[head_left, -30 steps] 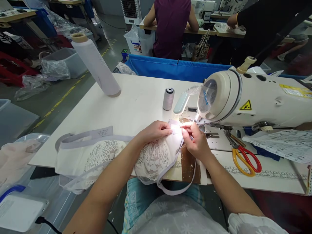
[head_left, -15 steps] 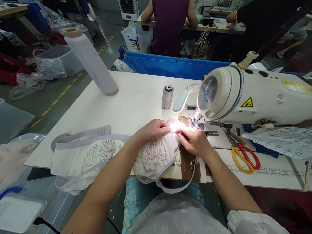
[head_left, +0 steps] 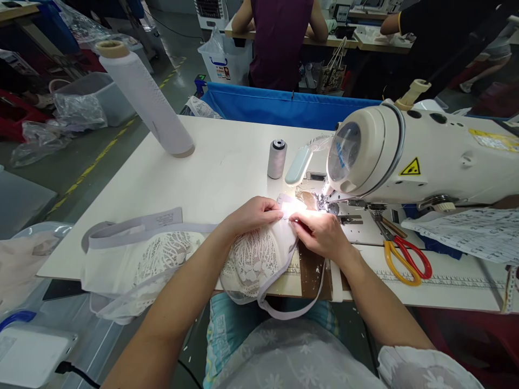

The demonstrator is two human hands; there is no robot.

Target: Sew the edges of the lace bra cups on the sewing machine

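A white lace bra (head_left: 253, 259) with pale lilac edging lies across the table's front, one strap hanging over the edge. My left hand (head_left: 259, 214) pinches its upper band between thumb and fingers. Close by on the right, my right hand (head_left: 318, 232) grips the same band, just left of the needle area. Bright lamp light washes out the fabric between my fingertips. The sewing machine (head_left: 425, 156) stands to the right of my hands, its presser foot (head_left: 323, 202) near my right fingers. The bra's other side spreads out to the left beneath my left forearm.
A small thread spool (head_left: 277, 159) and a large white cone (head_left: 150, 105) stand on the table (head_left: 227, 148). Scissors with red and yellow handles (head_left: 405, 262) lie right of my right arm, by printed papers (head_left: 474, 232). A blue cloth trough (head_left: 284, 108) runs behind; a person (head_left: 281, 38) sits beyond.
Both hands keep their grip on the bra's band with hardly any movement. The whole view has shifted very slightly.
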